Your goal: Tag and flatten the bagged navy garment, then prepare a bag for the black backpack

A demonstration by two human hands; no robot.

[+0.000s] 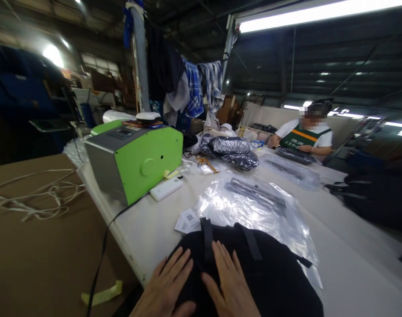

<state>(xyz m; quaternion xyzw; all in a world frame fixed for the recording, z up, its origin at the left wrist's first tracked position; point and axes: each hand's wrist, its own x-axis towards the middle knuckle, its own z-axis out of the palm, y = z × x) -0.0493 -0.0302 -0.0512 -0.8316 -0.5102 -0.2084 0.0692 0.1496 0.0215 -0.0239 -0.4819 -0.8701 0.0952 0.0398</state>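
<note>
A black fabric bag (270,268) with straps lies at the table's near edge. My left hand (169,281) rests flat on its left side, fingers stretched out. Beside it, my right hand (229,279) presses on the bag's middle with fingers extended, next to a black strap (206,237). Neither hand grips anything. White paper tags (188,221) stick out past the bag's upper left edge. Partly under the bag spreads a clear plastic bag (214,198), with a dark folded strip showing through it.
A green and grey machine (148,158) stands on the white table (135,237), a white power bank (167,188) beside it. Wrapped dark packages (234,152) lie farther back. Across the table, a person in a green apron (296,138) handles a dark package. A black cable (104,246) hangs off the left edge.
</note>
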